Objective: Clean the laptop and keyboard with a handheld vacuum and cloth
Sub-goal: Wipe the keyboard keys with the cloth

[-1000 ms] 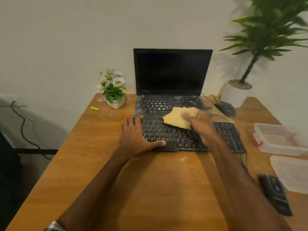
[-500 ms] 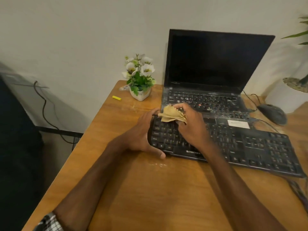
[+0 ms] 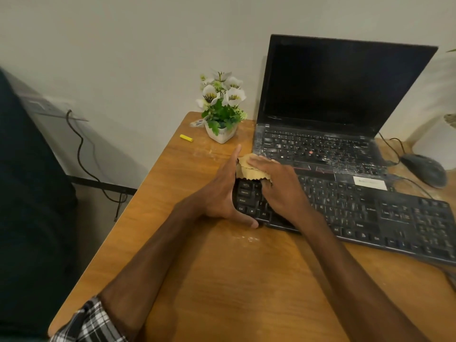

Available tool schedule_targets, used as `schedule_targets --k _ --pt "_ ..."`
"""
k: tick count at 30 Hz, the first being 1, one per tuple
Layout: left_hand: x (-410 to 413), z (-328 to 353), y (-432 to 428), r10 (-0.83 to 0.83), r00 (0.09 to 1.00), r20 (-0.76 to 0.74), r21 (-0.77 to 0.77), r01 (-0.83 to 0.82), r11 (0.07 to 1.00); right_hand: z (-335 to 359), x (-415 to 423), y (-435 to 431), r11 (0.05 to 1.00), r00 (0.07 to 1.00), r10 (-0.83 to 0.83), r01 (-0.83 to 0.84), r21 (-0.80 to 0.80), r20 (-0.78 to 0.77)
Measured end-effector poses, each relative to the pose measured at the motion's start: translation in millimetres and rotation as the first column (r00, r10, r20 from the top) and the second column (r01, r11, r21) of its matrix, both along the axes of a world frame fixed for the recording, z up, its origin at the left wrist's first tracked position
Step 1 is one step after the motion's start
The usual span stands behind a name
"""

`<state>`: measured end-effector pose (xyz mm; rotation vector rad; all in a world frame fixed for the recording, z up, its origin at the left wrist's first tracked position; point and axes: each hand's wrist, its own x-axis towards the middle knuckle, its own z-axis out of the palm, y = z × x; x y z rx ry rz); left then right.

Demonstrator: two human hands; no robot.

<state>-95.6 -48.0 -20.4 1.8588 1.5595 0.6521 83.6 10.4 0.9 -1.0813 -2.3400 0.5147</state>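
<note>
My right grip (image 3: 278, 191) holds the yellow cloth (image 3: 249, 170) on the far left corner of the keyboard (image 3: 357, 208), with the fingers laid over it and the thumb under its edge. My left grip (image 3: 219, 193) is flat and straight against the keyboard's left end and holds nothing. The open laptop (image 3: 320, 149) stands just behind, on the counter (image 3: 222, 280).

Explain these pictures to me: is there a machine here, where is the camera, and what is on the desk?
No machine: these are a person's two bare arms, filmed by one camera worn on their head, looking down. On the wooden table stand an open laptop, a black keyboard before it, a mouse and a small pot of white flowers. The left hand, fingers straight, steadies the keyboard's left end. The right hand holds a yellow cloth against its far left corner.
</note>
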Motion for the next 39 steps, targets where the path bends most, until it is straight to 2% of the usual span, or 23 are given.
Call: schedule_targets --k 7,10,12,15,17,20,23,29,34,37,39 --pt "-0.2 -0.6 1.1 0.007 1.0 0.029 -0.007 -0.006 1.0 -1.0 14.4 3.0 0.988 0.987 0.152 -0.151 -0.017 0.052" --pt "-0.3 -0.5 1.3 0.008 0.999 0.032 -0.012 -0.007 1.0 11.6 29.6 9.3 0.971 0.968 0.232 -0.225 -0.076 0.099" --pt "-0.5 0.0 2.2 0.016 1.0 0.022 -0.01 -0.016 1.0 23.0 36.7 17.2 0.974 0.974 0.205 -0.193 -0.12 0.1" --pt "0.0 1.0 2.6 0.018 1.0 0.019 -0.013 -0.017 1.0 32.0 34.4 26.0 0.993 0.997 0.074 -0.075 -0.088 -0.023" --pt "0.1 1.7 2.0 0.016 1.0 0.026 -0.015 -0.015 1.0 30.3 26.0 24.3 0.996 0.999 0.024 -0.027 -0.084 -0.037" --pt "0.4 2.2 0.8 0.019 0.999 0.03 -0.011 -0.019 1.0 18.3 8.3 10.3 0.995 0.997 0.059 -0.054 -0.086 0.052" --pt "0.0 1.3 -0.1 0.017 0.999 0.034 0.008 -0.017 1.0 5.7 -4.2 -3.5 0.986 0.977 0.165 -0.163 -0.029 0.131" --pt "-0.8 0.7 0.2 0.031 0.999 0.039 0.009 -0.031 0.999 10.1 17.7 6.1 0.947 0.943 0.318 -0.309 -0.092 0.102" --pt "-0.7 1.8 1.7 0.05 0.998 0.028 -0.015 -0.049 0.999 22.0 60.9 22.2 0.943 0.947 0.307 -0.289 -0.167 0.095" --pt "-1.3 1.3 2.7 0.044 0.999 0.003 -0.017 -0.044 0.999 27.3 80.6 26.6 0.947 0.965 0.251 -0.229 -0.226 0.072" --pt "-2.0 0.3 3.1 0.042 0.999 -0.014 -0.022 -0.042 0.999 33.3 84.1 27.6 0.961 0.976 0.2 -0.178 -0.212 0.084"
